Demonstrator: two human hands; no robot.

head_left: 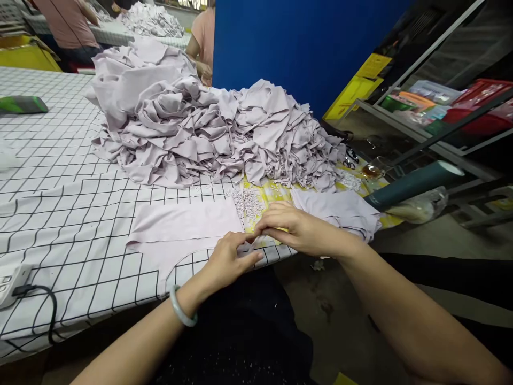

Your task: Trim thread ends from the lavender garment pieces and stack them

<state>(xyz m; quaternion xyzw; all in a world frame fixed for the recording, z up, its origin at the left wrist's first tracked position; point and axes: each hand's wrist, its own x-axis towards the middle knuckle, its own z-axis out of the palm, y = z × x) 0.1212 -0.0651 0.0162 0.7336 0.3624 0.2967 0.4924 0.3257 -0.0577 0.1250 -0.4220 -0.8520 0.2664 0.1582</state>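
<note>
Over the table's front edge, my left hand (229, 261) has its fingers bent around the right end of a pale lavender cut fabric piece (188, 222), its thumb stretched to the right. A greyish-white bit (246, 247) shows between that thumb and forefinger; I cannot tell if it is the fabric's corner. My right hand (294, 227) comes in from the right with fingertips pinched together, touching the left fingertips. What it pinches is too small to make out. Small pale scraps (249, 206) lie just beyond the hands. Folded lavender pieces (336, 208) lie beside my right hand.
A big heap of lavender fabric (192, 128) fills the back of the checked tabletop (80, 214). A power strip (14, 283) with a black cable sits at the left. At right are a dark green roll (417, 184), a glass cup (372, 170) and a metal rack. People work behind.
</note>
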